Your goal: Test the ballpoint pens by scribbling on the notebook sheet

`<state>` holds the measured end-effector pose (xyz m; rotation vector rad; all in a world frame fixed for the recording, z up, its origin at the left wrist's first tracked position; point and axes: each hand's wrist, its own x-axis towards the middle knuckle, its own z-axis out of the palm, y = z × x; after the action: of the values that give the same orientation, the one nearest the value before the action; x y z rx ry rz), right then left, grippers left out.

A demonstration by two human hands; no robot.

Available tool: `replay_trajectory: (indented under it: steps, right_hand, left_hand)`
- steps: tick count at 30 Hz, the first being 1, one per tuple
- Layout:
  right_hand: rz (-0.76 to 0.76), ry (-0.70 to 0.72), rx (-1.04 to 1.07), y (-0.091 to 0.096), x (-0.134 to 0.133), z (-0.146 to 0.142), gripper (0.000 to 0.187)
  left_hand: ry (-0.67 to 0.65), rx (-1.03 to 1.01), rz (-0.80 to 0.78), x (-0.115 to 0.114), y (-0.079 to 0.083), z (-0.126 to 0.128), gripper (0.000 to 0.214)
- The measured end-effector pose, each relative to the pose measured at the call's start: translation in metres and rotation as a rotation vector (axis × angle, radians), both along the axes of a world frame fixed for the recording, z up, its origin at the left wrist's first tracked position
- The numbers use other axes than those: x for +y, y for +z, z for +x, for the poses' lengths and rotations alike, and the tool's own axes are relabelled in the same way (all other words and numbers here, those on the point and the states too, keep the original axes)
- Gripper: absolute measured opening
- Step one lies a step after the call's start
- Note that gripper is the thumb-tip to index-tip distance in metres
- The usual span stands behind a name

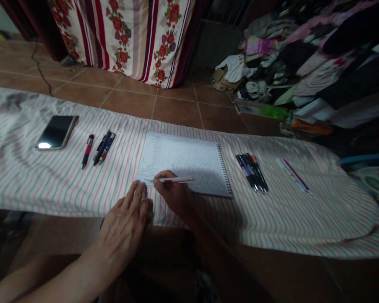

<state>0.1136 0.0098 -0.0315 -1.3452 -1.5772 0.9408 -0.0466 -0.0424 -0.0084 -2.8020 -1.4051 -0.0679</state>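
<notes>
A spiral notebook [189, 155] lies turned sideways on the striped cloth, its coil on the right edge. Small dark writing covers the left part of the page. My right hand [173, 191] is closed around a white and red pen [180, 179], whose tip is at the lower left of the page. My left hand [128, 212] rests flat, fingers stretched out, with the fingertips at the page's lower left corner. Whether the pen tip touches the paper is too small to tell.
Left of the notebook lie a red and black pen [87, 151], several dark pens [104, 147] and a phone [57, 132]. To the right are more pens [252, 172] and a pale, slim pen [295, 176]. Beyond the cloth [126, 126] hang a floral curtain [123, 38] and heaped clothes [318, 75].
</notes>
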Motion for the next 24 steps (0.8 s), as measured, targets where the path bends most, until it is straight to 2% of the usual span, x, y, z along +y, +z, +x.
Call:
replay_trajectory:
  steps: [3, 9, 17, 24]
  right_hand:
    - [0.02, -0.013, -0.04, -0.002, 0.001, -0.001, 0.014]
    - [0.035, -0.006, -0.096, -0.009, 0.002, -0.003, 0.014]
    - [0.012, -0.036, -0.155, -0.009, 0.002, -0.005, 0.015]
    - [0.021, -0.006, -0.212, -0.009, 0.004, -0.002, 0.015]
  left_hand:
    - [-0.024, -0.02, -0.047, 0.007, 0.0, -0.01, 0.04]
    - [-0.042, -0.104, 0.006, 0.01, -0.006, -0.015, 0.034]
    - [-0.053, -0.091, -0.066, 0.014, 0.003, -0.014, 0.032]
    - [-0.031, -0.089, -0.111, 0.015, 0.003, -0.013, 0.029]
